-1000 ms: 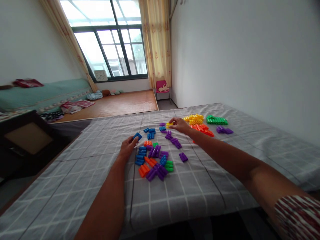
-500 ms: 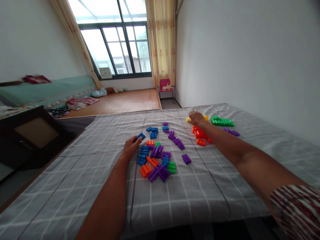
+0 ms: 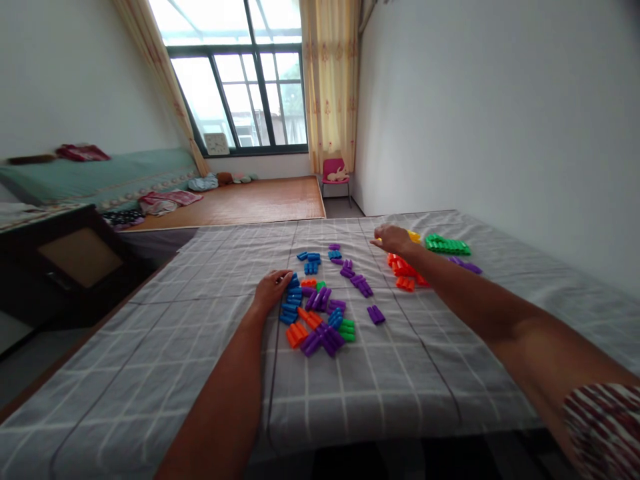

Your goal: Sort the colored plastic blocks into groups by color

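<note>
My left hand is closed at the top of a column of blue pieces, its fingertips on the uppermost blue piece. My right hand is over the yellow pieces, partly covering them; its thumb stands apart from the fingers. Just below it lie orange pieces. Between the hands are purple pieces and small blue pieces. Nearer me, purple, orange and green pieces lie close together.
Green pieces and purple pieces lie at the right of the grey checked cloth. A dark cabinet stands at left. Beyond are a low bed and a pink chair.
My left hand has brought its blue piece down to the top of the blue column. The right hand's thumb now points out to the left. The view has shifted slightly.
</note>
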Action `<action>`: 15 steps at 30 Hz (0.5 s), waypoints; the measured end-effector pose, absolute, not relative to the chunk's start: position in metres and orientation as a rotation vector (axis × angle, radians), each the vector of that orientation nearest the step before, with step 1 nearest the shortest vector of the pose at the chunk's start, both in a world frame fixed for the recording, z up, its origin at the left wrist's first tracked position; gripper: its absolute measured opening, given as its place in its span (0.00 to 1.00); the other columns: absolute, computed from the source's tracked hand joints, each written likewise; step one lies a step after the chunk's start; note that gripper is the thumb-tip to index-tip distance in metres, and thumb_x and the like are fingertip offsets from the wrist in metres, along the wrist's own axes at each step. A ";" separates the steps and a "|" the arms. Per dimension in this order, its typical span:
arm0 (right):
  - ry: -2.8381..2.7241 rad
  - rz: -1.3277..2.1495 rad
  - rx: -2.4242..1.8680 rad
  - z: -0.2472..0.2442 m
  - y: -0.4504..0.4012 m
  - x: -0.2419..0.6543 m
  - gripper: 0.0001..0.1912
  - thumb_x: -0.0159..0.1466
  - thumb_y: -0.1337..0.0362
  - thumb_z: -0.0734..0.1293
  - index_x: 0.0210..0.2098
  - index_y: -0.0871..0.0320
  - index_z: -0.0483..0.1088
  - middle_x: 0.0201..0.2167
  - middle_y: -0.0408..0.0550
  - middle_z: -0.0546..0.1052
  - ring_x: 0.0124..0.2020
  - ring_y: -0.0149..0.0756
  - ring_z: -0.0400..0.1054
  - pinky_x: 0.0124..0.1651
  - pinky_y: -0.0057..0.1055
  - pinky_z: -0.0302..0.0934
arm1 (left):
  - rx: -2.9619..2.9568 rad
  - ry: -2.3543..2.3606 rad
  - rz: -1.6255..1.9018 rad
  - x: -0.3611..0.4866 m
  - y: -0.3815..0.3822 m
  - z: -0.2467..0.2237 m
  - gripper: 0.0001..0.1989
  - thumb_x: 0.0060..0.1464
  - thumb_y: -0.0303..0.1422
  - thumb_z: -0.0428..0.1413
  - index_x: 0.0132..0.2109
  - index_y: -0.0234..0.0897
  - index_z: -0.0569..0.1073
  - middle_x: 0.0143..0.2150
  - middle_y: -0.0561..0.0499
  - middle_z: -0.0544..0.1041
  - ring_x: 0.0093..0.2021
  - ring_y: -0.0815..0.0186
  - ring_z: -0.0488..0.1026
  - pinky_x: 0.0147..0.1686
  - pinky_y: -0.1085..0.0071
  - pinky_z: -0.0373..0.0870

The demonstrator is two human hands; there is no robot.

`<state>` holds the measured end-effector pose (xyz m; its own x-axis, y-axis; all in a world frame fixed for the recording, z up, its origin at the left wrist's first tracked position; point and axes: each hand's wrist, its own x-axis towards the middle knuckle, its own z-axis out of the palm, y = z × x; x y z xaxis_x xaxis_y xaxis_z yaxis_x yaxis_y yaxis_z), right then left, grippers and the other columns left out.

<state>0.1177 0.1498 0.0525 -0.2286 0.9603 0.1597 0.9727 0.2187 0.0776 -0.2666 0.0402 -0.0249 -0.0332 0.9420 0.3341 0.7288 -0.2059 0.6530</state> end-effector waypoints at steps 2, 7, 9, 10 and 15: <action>-2.451 -0.130 -1.718 0.049 0.126 0.107 0.19 0.66 0.50 0.61 0.45 0.58 0.74 0.44 0.56 0.78 0.44 0.42 0.72 0.45 0.33 0.63 | 2.023 1.847 1.052 -0.267 0.039 -0.025 0.22 0.57 0.49 0.50 0.45 0.40 0.80 0.44 0.47 0.78 0.35 0.63 0.75 0.40 0.68 0.70; -2.619 0.176 -1.393 0.025 0.059 0.096 0.18 0.66 0.53 0.63 0.47 0.57 0.74 0.47 0.55 0.77 0.48 0.42 0.72 0.50 0.32 0.63 | 2.100 1.904 0.933 -0.270 0.041 -0.026 0.23 0.61 0.47 0.45 0.46 0.39 0.79 0.44 0.46 0.79 0.40 0.62 0.75 0.43 0.68 0.69; -2.611 0.271 -1.394 0.016 0.039 0.094 0.22 0.64 0.51 0.65 0.52 0.57 0.72 0.52 0.56 0.75 0.52 0.45 0.70 0.53 0.35 0.63 | 2.132 1.895 0.904 -0.271 0.042 -0.027 0.23 0.61 0.47 0.44 0.46 0.40 0.79 0.46 0.46 0.79 0.44 0.61 0.75 0.46 0.68 0.68; -2.592 0.322 -1.394 0.012 0.032 0.094 0.23 0.64 0.51 0.65 0.54 0.57 0.71 0.54 0.57 0.74 0.53 0.47 0.69 0.53 0.36 0.63 | 2.139 1.889 0.903 -0.272 0.043 -0.027 0.23 0.60 0.47 0.44 0.46 0.40 0.79 0.47 0.46 0.79 0.46 0.60 0.75 0.46 0.68 0.68; -2.333 0.807 -1.187 0.003 0.020 0.096 0.23 0.66 0.52 0.62 0.56 0.56 0.68 0.50 0.52 0.77 0.46 0.40 0.73 0.45 0.33 0.68 | 2.078 1.883 0.866 -0.275 0.044 -0.029 0.24 0.60 0.47 0.43 0.48 0.42 0.78 0.48 0.49 0.80 0.48 0.60 0.75 0.47 0.70 0.68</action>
